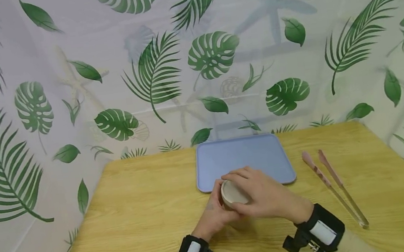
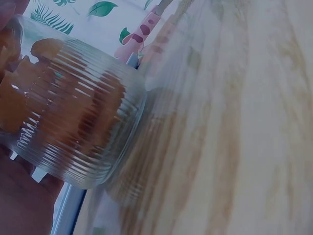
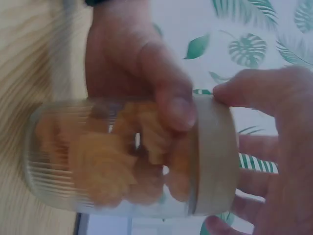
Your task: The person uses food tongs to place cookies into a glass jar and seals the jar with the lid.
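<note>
A ribbed clear glass jar (image 3: 102, 161) holds several golden-brown swirled pieces that look like cookies. A pale beige lid (image 1: 234, 193) sits on its mouth. My left hand (image 1: 213, 216) grips the jar's side, its thumb against the glass just below the lid in the right wrist view. The fingers and thumb of my right hand (image 1: 268, 193) are curled round the rim of the lid. In the left wrist view, the jar's base is close to the wooden table; whether it touches is hard to tell.
A light blue tray (image 1: 241, 154) lies at the back of the wooden table (image 1: 145, 217), just beyond the hands. To the right lie metal tongs (image 1: 340, 191) with pink tips. A leaf-printed cloth (image 1: 166, 80) hangs behind the table.
</note>
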`<state>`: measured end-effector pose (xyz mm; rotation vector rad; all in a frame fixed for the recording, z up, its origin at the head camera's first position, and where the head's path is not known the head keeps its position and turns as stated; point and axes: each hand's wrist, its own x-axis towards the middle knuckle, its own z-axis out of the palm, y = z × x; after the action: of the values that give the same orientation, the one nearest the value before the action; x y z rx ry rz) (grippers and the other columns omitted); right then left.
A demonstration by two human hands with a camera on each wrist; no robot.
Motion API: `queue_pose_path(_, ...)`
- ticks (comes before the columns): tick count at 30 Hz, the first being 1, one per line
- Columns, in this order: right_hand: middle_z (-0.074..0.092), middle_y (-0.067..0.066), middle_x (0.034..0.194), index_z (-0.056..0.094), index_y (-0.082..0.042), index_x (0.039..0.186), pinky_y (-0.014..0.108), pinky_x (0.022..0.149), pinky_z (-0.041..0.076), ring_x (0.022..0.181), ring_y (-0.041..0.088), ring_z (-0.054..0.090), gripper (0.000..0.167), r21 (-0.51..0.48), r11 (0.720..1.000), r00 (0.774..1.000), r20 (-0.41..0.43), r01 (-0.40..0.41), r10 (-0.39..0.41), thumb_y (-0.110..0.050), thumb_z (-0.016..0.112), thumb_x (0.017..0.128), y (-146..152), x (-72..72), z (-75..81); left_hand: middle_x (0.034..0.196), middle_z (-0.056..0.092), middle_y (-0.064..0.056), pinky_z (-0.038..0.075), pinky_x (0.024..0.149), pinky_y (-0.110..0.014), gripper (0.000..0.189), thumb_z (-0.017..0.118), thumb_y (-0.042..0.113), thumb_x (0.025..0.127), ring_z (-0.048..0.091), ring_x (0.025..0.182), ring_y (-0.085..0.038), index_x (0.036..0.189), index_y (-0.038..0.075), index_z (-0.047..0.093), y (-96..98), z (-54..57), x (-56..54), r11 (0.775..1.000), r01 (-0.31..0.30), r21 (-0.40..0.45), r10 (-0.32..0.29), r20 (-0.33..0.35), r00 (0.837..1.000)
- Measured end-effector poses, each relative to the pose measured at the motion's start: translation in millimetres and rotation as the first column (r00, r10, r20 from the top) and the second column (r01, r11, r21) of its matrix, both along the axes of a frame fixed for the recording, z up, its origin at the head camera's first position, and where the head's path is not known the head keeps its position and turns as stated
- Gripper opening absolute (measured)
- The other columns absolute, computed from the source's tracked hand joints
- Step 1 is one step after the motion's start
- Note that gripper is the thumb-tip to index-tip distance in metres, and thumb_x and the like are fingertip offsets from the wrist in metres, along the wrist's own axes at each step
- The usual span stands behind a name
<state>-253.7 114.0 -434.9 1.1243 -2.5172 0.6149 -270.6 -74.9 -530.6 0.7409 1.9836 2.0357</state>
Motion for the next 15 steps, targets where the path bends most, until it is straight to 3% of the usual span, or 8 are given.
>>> queue_pose_path(2,0.067,0.009,0.126,0.062,-0.008,0.136,0.048,0.087,0.055,0.109,0.028,0.062,0.059,0.004,1.0,1.0,-0.021,0.023,-0.023,-0.039,0.074,0.087,-0.5,-0.4,0.2,0.148,0.046,-0.005,0.034,0.113,-0.042,0.075,0.08,0.003,0.081,0.045,0.134,-0.021,0.141,0.018,0.038,0.4,1.0,0.4,1.0,-0.012,0.008,0.011,0.017,1.0)
queue_pose_path(5,0.067,0.009,0.116,0.065,-0.009,0.131,0.043,0.078,0.055,0.099,0.027,0.061,0.06,0.004,0.991,0.991,-0.017,0.136,-0.136,-0.047,0.075,0.086,-5.3,2.1,-0.2,0.148,0.046,-0.006,0.038,0.111,-0.042,0.074,0.079,-0.001,0.081,0.047,0.133,-0.022,0.141,0.015,0.038,2.3,2.2,1.9,1.0,-0.019,0.016,0.019,0.022,1.0)
queue_pose_path(10,0.062,0.009,0.097,0.07,-0.01,0.119,0.039,0.062,0.052,0.082,0.025,0.053,0.064,-0.008,0.942,0.942,-0.03,0.334,-0.335,-0.059,0.078,0.079,-14.6,4.2,1.2,0.15,0.044,-0.007,0.043,0.109,-0.037,0.076,0.081,0.0,0.081,0.047,0.134,-0.024,0.143,0.017,0.039,6.4,4.7,1.9,0.999,-0.024,0.027,0.023,0.011,1.0)
queue_pose_path(12,0.061,0.01,0.094,0.069,-0.009,0.121,0.041,0.063,0.052,0.08,0.026,0.054,0.07,0.013,0.936,0.935,-0.057,0.351,-0.349,-0.063,0.076,0.078,-16.7,3.5,2.0,0.147,0.046,-0.006,0.044,0.107,-0.036,0.076,0.081,0.001,0.08,0.048,0.133,-0.024,0.141,0.018,0.039,5.1,5.7,1.9,0.999,-0.031,0.017,0.031,0.012,0.999)
queue_pose_path(15,0.064,0.011,0.107,0.063,-0.012,0.133,0.045,0.072,0.053,0.091,0.029,0.059,0.073,0.067,0.965,0.966,-0.055,0.254,-0.251,-0.062,0.073,0.081,-13.6,2.4,3.8,0.145,0.047,-0.006,0.043,0.108,-0.036,0.074,0.082,0.002,0.08,0.048,0.133,-0.023,0.139,0.018,0.039,0.8,5.9,2.3,0.999,-0.029,-0.015,0.029,0.006,1.0)
